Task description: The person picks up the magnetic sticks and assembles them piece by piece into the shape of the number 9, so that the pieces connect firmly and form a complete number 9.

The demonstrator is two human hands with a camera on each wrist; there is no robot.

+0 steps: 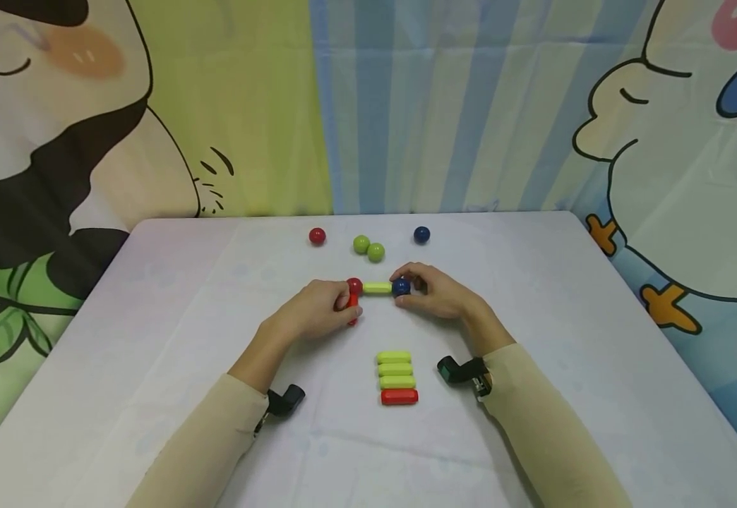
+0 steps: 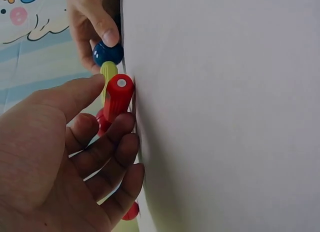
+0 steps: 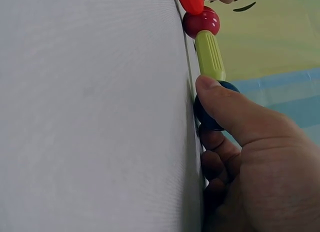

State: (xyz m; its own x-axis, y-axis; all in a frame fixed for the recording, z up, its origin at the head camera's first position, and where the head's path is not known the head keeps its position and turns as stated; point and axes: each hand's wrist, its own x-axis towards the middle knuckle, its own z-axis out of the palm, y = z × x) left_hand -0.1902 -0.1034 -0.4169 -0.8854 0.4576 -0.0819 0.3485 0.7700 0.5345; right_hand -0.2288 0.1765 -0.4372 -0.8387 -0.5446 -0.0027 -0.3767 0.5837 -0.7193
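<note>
Stacked nearest the camera: three green sticks (image 1: 395,370) w/ a red stick (image 1: 399,396) on the white counter (image 1: 152,367). Beyond, an upright red rod (image 1: 352,305) is gripped by left hand (image 1: 314,310) fingers; blue ball (image 1: 400,287) is pinched by right hand (image 1: 435,291), joined via green rod (image 1: 378,287) to red ball (image 1: 354,285).

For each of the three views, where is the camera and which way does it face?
Head: above, facing forward and down at the table; both forearms show.
Left wrist: low beside the left hand, looking along its fingers at the red stick.
Right wrist: behind the right hand, facing the blue ball.
All share the green stick.
</note>
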